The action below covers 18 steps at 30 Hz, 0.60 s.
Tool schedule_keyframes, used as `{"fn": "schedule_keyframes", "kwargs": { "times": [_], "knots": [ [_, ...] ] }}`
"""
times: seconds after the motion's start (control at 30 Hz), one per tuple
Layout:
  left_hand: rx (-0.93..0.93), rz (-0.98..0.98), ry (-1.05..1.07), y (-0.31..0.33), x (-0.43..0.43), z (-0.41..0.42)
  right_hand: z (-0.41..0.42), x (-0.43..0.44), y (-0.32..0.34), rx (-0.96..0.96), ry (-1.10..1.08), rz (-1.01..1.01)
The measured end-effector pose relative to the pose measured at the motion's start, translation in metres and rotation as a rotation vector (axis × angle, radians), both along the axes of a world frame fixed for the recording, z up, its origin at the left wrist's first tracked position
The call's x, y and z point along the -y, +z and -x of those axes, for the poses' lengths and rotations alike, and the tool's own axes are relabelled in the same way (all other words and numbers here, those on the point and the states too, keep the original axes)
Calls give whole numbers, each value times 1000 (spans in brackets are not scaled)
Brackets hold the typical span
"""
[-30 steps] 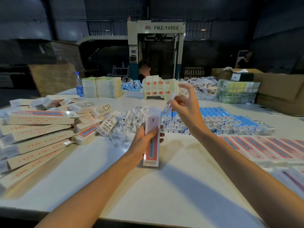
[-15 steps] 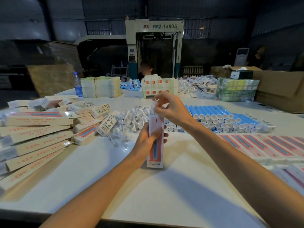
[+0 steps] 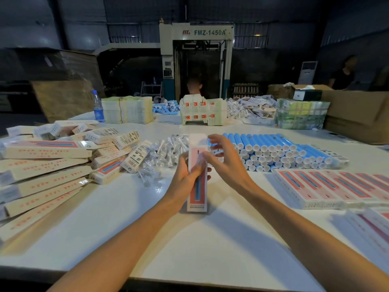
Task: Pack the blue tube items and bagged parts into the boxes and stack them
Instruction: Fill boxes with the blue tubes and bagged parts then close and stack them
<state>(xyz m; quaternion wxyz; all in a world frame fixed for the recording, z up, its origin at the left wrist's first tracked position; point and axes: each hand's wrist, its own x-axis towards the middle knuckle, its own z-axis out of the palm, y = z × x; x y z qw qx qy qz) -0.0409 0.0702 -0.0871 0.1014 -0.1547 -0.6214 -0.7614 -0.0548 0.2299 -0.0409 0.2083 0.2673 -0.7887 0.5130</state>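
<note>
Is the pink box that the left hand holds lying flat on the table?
No, the left hand grips the pink box upright, with its lower end on the white table.

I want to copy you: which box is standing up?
The pink-and-white cardboard box gripped by the left hand; the piles beside it lie flat.

The left hand [image 3: 185, 175] wraps round the box [image 3: 197, 192] and hides its middle. At 1 o'clock from the box, the right hand [image 3: 225, 165] has blurry fingers [image 3: 215, 144], and something clear by its thumb is too smeared to tell. The box hides part of the bagged parts [image 3: 166, 152]. At 9 o'clock the pile of boxes [image 3: 42, 167] runs off the edge. At 3 o'clock the pink boxes [image 3: 336, 186] do too. Their print is too small to read.
</note>
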Motion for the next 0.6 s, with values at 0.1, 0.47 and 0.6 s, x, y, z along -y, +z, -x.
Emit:
{"fn": "schedule_keyframes", "kwargs": {
  "times": [0.1,0.47,0.6],
  "knots": [
    [-75,18,7,1,-2,-2,-5,1,-14,149,167,174],
    [-133,101,-66,6,-4,-1,-4,-1,-20,86,177,222],
    [-123,185,-23,14,-12,-1,3,-9,-14,83,162,191]
  ]
}}
